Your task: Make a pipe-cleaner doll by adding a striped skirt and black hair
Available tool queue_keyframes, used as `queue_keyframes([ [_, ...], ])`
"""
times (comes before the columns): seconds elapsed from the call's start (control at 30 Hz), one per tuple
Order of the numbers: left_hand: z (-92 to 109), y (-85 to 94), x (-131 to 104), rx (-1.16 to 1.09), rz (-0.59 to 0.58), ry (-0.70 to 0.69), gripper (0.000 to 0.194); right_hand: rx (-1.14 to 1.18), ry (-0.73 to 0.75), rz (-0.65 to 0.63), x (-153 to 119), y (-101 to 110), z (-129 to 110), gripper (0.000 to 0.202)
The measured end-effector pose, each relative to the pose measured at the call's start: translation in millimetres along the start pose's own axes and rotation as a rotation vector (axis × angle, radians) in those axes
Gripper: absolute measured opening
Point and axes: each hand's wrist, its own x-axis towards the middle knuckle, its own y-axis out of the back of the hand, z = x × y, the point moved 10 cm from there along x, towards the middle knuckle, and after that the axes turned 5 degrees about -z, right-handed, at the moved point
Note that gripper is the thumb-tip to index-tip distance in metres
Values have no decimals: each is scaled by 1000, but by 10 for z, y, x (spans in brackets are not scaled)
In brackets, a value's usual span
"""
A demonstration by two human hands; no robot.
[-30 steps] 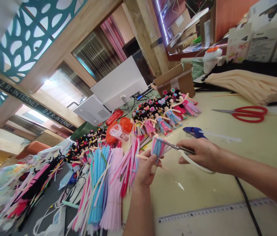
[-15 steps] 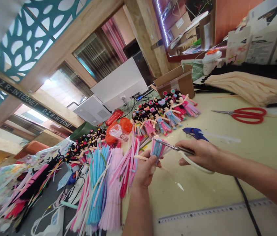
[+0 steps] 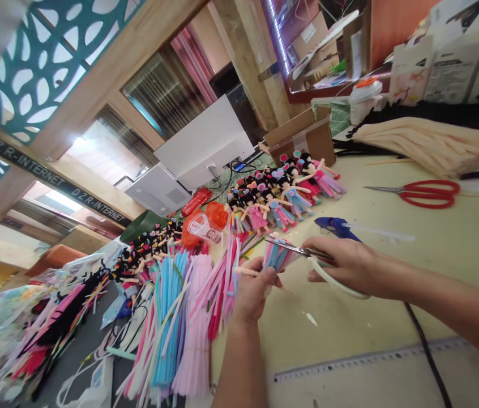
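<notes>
My left hand [image 3: 253, 289] is closed around a small doll [image 3: 277, 256] made of pink and blue fuzzy stems, its skirt end turned up. In my right hand [image 3: 343, 263] is a pair of white-handled scissors [image 3: 293, 247], whose blades lie across the skirt strands. Whether the blades are fully closed cannot be told. Just behind my right hand lies a blue glue gun [image 3: 337, 226]. Finished-looking dolls [image 3: 282, 195] with black hair stand in rows beyond my hands.
Bundles of pink and blue stems [image 3: 171, 323] lie at left. Red-handled scissors [image 3: 428, 194], beige stems [image 3: 430, 141] and a cardboard box [image 3: 303, 139] are farther back. A ruler [image 3: 367, 360] lies near the front edge, with a black cable [image 3: 426, 351] across it.
The scissors blades and the doll's strands have shifted slightly, and the strands look a little more spread. Both hands keep their holds. The whole view has moved slightly.
</notes>
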Motion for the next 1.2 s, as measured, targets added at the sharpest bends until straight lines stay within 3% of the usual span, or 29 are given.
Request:
queue_keyframes([
  [0.33,-8,13,-7,-18,34,21,41,-92,37,66,-25,84,-101,21],
  [1.2,-143,36,0,-2,27,136,42,24,28,-4,65,-28,21,27],
])
